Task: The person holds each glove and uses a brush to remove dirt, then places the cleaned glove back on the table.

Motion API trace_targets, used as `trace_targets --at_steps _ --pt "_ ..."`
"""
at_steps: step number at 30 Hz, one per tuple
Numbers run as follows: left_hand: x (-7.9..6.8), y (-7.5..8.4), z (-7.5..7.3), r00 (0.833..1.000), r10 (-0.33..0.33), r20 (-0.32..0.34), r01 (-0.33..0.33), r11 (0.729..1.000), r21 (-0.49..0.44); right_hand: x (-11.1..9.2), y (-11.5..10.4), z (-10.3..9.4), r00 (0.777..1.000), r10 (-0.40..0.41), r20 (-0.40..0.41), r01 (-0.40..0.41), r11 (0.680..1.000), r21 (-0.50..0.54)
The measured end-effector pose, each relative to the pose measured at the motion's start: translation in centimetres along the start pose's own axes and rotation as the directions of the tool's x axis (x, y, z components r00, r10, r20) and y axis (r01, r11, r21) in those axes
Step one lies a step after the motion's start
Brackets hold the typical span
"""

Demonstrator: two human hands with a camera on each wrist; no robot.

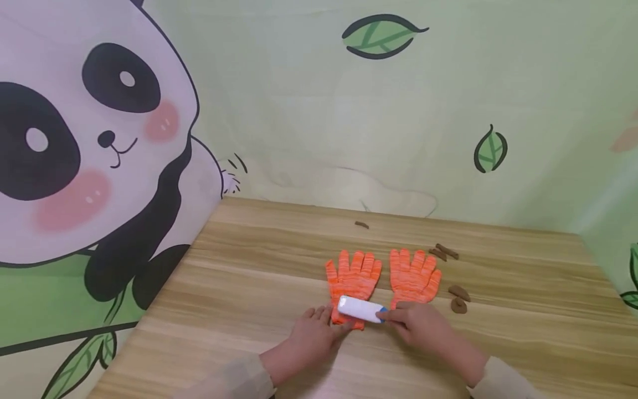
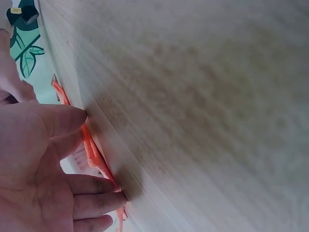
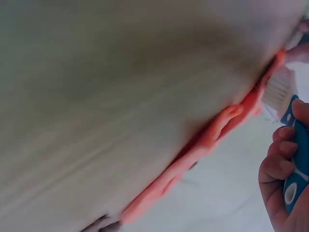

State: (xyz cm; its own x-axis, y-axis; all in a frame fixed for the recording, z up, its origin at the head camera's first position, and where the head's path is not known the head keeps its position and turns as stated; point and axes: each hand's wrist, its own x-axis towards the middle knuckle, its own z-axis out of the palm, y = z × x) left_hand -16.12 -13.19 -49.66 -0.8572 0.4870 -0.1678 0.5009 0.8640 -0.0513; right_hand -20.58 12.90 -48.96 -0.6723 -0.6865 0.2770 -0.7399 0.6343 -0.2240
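Two orange knitted gloves lie flat side by side on the wooden table, fingers pointing away: a left glove (image 1: 352,280) and a right glove (image 1: 412,274). My right hand (image 1: 428,331) grips the blue handle of a scrubbing brush (image 1: 360,309), its fingers curled round it in the right wrist view. The brush's white head lies over the left glove's lower part, bristles (image 3: 277,93) facing down to the fabric. My left hand (image 1: 311,335) rests at that glove's cuff with fingers extended, touching its edge. In the left wrist view its palm and fingers (image 2: 96,204) show.
Brown clay-like pieces lie on the table: two strips (image 1: 445,251) beside the right glove's fingertips, two rounded lumps (image 1: 459,299) right of it, and a small strip (image 1: 361,224) farther back. A panda-printed cloth (image 1: 299,111) stands behind the wooden table (image 1: 239,266).
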Motion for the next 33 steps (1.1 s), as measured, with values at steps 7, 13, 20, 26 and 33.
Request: trace_targets --at_steps 7,13,20,26,33 --pt "0.1 -0.1 0.0 1.000 -0.010 0.009 0.010 1.000 -0.003 -0.2 0.6 -0.7 0.985 0.131 -0.115 -0.131 0.991 0.011" --pt "0.1 0.0 0.1 1.000 0.000 -0.005 0.001 0.999 0.039 0.0 -0.3 -0.1 1.000 -0.002 0.021 0.000 0.997 0.076" --pt "0.4 -0.2 0.0 1.000 -0.002 -0.010 0.002 1.000 0.011 0.5 0.6 0.3 0.987 0.154 0.034 -0.156 0.987 0.038" --pt "0.4 0.0 0.0 1.000 0.002 0.007 -0.002 1.000 0.006 0.5 0.5 -0.7 0.971 0.236 -0.039 -0.233 0.971 0.060" --pt "0.1 0.1 0.2 0.999 0.014 -0.047 -0.013 1.000 0.029 0.6 -0.8 -0.1 0.999 0.050 -0.012 -0.050 0.999 0.021"
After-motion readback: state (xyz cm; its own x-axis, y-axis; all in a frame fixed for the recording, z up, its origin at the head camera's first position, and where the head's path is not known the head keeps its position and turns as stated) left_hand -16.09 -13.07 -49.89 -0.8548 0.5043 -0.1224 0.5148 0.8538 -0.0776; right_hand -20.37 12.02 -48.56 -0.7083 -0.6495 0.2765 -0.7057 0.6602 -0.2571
